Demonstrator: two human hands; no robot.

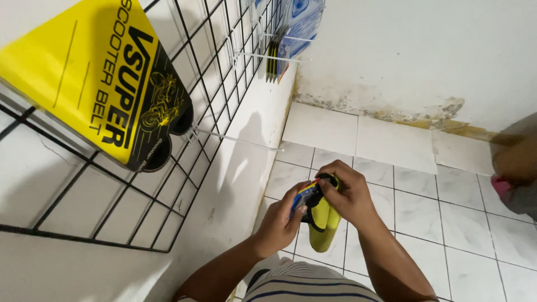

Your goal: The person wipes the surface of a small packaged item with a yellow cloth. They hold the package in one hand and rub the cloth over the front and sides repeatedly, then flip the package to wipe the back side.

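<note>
Nearest, the left hand [278,221] and right hand [348,193] are both closing around a yellow sleeved package [323,223] with a black loop showing, holding it over the white tiled floor [414,201]. The left fingers are also pinching a small blue-and-orange label [302,196] at its top. Up left, a large yellow-and-black card package [95,72] is hanging on a black wire grid [207,84]. Farther along, blue packets [302,19] and thin yellow-edged packets [274,59] are hanging from white hooks.
</note>
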